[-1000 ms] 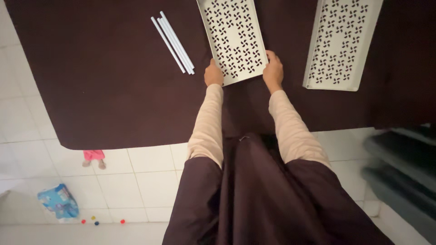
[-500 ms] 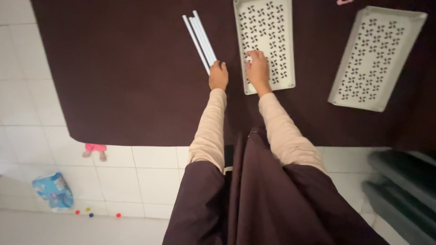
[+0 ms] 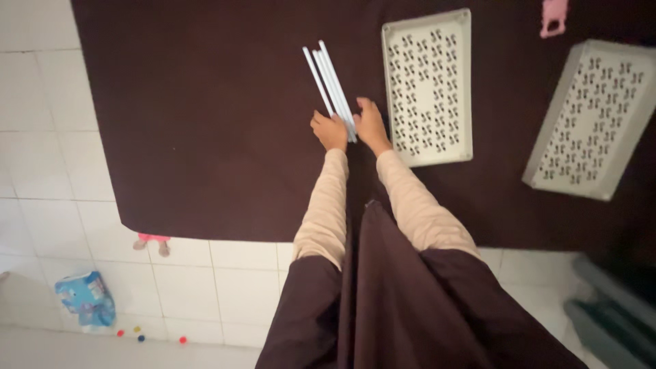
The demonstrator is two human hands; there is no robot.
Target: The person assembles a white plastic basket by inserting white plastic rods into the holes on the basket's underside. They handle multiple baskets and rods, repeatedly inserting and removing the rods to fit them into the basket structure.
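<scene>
Lying on a dark brown cloth spread over white floor tiles: a bundle of thin white rods, slanting up and to the left. Resting at the near end of the rods: left hand on the left side, fingers curled toward the rod ends, and right hand on the right side, fingers touching the rods; whether either is actually gripping, cannot tell. Sitting just right of the hands: a white perforated tray, rectangular, flat on the cloth, punched with a repeating pinwheel pattern. Sitting well apart at the far right: a second perforated tray, same pattern, turned at an angle. Showing at the top edge: a small pink object. Lying on the tiles at lower left: a blue package, soft and crumpled, printing too small to read, with small red, yellow and blue bits beside it. Peeking from under the cloth edge: a small pink item.
</scene>
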